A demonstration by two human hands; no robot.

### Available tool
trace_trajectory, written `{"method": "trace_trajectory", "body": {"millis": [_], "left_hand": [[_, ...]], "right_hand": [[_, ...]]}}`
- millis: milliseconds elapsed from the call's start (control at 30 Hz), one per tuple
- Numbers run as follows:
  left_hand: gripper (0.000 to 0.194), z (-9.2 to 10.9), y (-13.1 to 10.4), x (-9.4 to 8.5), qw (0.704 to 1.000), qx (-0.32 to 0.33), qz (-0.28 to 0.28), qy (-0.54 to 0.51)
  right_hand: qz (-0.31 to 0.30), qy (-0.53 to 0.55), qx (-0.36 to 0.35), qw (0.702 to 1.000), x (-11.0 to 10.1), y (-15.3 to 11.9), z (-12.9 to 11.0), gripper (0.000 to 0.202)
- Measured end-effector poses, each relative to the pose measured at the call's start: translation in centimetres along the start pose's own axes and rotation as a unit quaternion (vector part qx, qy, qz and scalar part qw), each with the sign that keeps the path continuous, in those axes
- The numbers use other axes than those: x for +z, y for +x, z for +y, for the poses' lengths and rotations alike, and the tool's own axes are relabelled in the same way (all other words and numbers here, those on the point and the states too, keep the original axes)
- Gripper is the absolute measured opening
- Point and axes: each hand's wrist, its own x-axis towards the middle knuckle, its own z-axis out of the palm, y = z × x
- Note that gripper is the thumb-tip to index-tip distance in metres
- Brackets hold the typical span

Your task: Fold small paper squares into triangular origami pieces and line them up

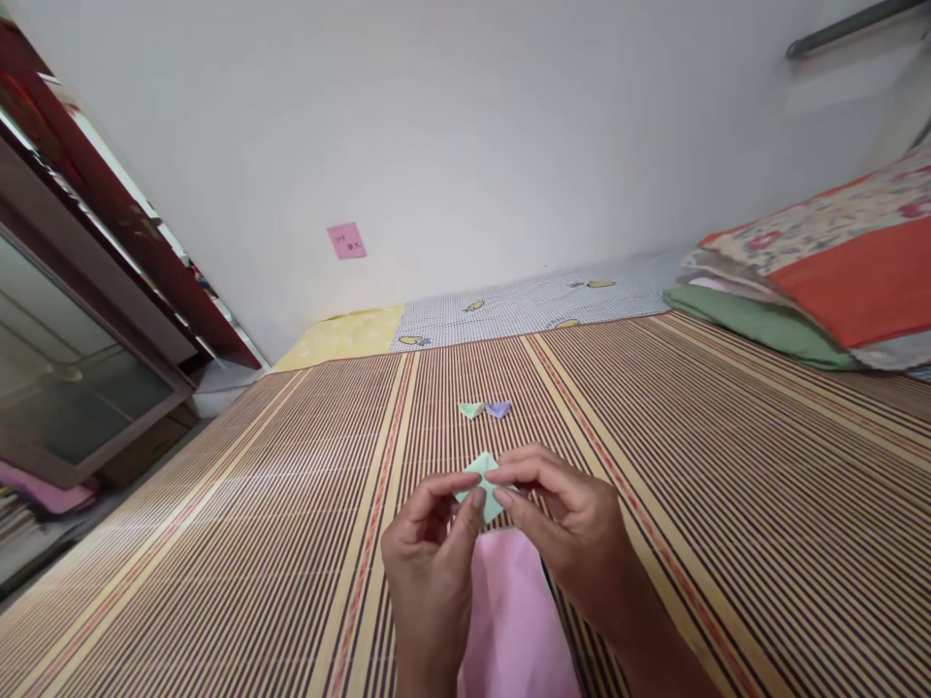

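Observation:
A small light green paper (489, 504), folded into a diamond shape, is held up between my two hands. My left hand (436, 543) pinches its left side between thumb and fingers. On the right side, my right hand (567, 509) grips it the same way, fingertips close to those of the left. Just beyond the hands, a small folded green paper piece (470, 410) and a folded purple paper piece (498, 409) lie side by side on the striped mat (291, 523). Below the hands is a pink surface (513, 611).
Folded bedding (844, 281) in red, floral and green is piled at the right. A patterned cloth (509, 305) runs along the white wall, where a pink note (346, 240) is stuck. A framed glass panel (65, 359) stands at the left.

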Motion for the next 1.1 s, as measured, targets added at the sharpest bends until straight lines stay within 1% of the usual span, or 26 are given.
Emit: {"method": "trace_trajectory", "body": {"millis": [100,133,267,367,433,500,567,733,867,933,1000,1100], "left_hand": [[0.007,0.2,0.2,0.0,0.999,0.029,-0.018,0.003],[0.006,0.2,0.3,-0.1,0.999,0.03,-0.027,0.006],[0.006,0.2,0.6,-0.9,0.998,-0.016,-0.06,0.005],[0.009,-0.2,0.9,-1.9,0.994,-0.047,-0.094,-0.04],[0.013,-0.5,1.1,-2.6,0.986,-0.065,-0.136,-0.077],[0.018,-0.7,1.3,-3.1,0.978,-0.076,-0.169,-0.098],[0.021,-0.6,1.4,-3.5,0.974,-0.077,-0.188,-0.104],[0.022,0.1,1.6,-3.8,0.972,-0.06,-0.203,-0.103],[0.025,0.5,1.7,-3.6,0.972,-0.068,-0.206,-0.086],[0.028,0.5,1.8,-3.5,0.973,-0.069,-0.206,-0.078],[0.03,0.4,1.7,-3.3,0.974,-0.06,-0.204,-0.077],[0.025,0.3,1.6,-3.1,0.976,-0.048,-0.199,-0.079]], "right_hand": [[-0.002,-0.038,-0.036,0.999,0.0,0.1,-0.2,0.017],[-0.007,-0.044,-0.044,0.998,-0.1,0.1,-0.3,0.017],[-0.046,-0.054,-0.053,0.996,-0.9,0.0,-0.4,0.025],[-0.089,-0.047,-0.045,0.994,-1.6,0.1,-0.6,0.037],[-0.121,-0.032,-0.029,0.992,-2.1,0.3,-0.8,0.042],[-0.14,-0.013,-0.009,0.99,-2.4,0.4,-0.8,0.043],[-0.14,0.006,0.003,0.99,-2.4,0.6,-0.8,0.039],[-0.136,0.034,0.0,0.99,-2.1,0.4,-0.5,0.03],[-0.159,0.019,0.015,0.987,-1.8,0.2,-0.6,0.031],[-0.161,0.003,0.019,0.987,-1.8,0.1,-0.7,0.03],[-0.154,-0.012,0.007,0.988,-1.7,0.1,-0.7,0.024],[-0.133,-0.023,-0.022,0.991,-1.5,0.2,-0.5,0.019]]}}
